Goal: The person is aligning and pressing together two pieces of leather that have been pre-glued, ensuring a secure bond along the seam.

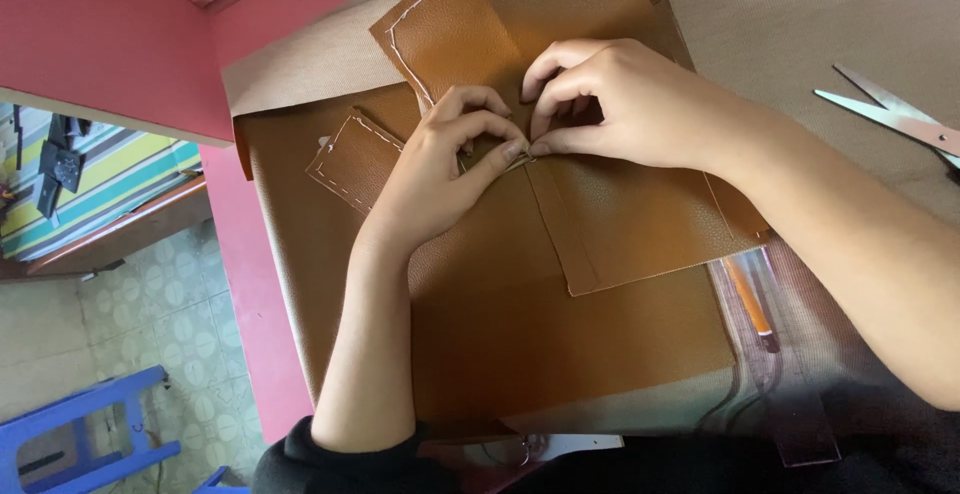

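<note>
Left hand (440,159) and right hand (610,104) meet fingertip to fingertip, pinched on a fold of the soft, pliable brown leather piece (600,214), likely best gripped at its stitched edges, mid-table (850,24), scissors (895,114) far right

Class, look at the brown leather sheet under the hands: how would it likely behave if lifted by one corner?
The brown leather sheet would probably droop, since it drapes over the table's edge. Its pebbled surface likely grips rather than slips. Both the left hand and right hand press it, suggesting it shifts easily.
</note>
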